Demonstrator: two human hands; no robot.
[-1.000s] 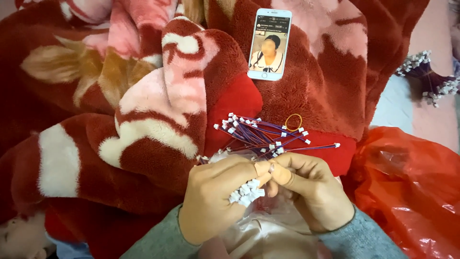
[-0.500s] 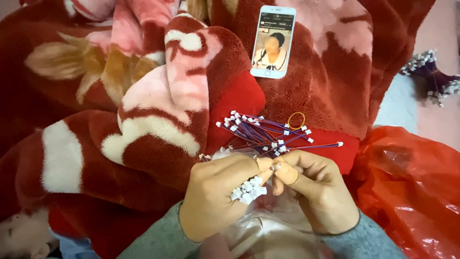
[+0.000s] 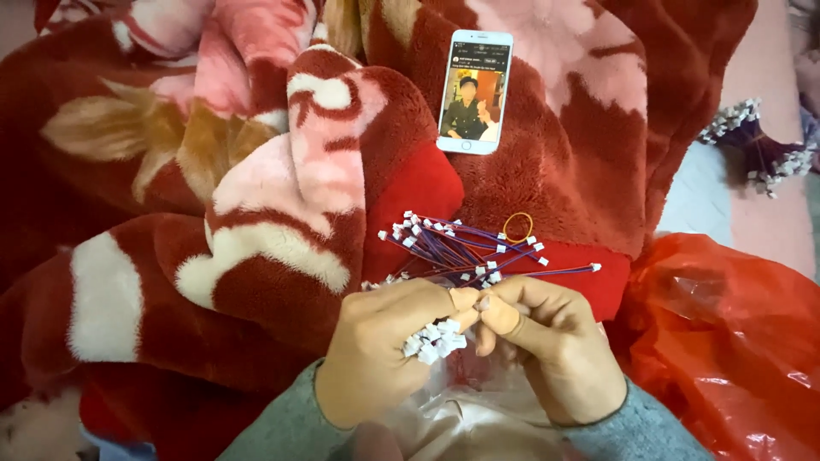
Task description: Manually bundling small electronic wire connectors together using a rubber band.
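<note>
My left hand (image 3: 380, 350) is closed around a small bunch of white plastic connectors (image 3: 434, 341) on thin wires. My right hand (image 3: 555, 350) meets it thumb to thumb, its fingertips pinching at the top of that bunch; rubber finger covers show on the thumbs. Just beyond my hands a loose pile of purple and red wires with white connector ends (image 3: 465, 248) lies on the red fleece blanket (image 3: 589, 145). A yellow rubber band (image 3: 518, 225) rests at the pile's far edge. A clear plastic bag (image 3: 465, 410) lies under my hands.
A white phone (image 3: 475, 90) with a lit screen lies face up on the blanket above the pile. A red plastic bag (image 3: 735, 341) fills the lower right. Another bundle of wires with white connectors (image 3: 756, 141) sits at the far right edge.
My hands have stayed together at the bunch with only small finger shifts. The picture on the phone's screen has changed.
</note>
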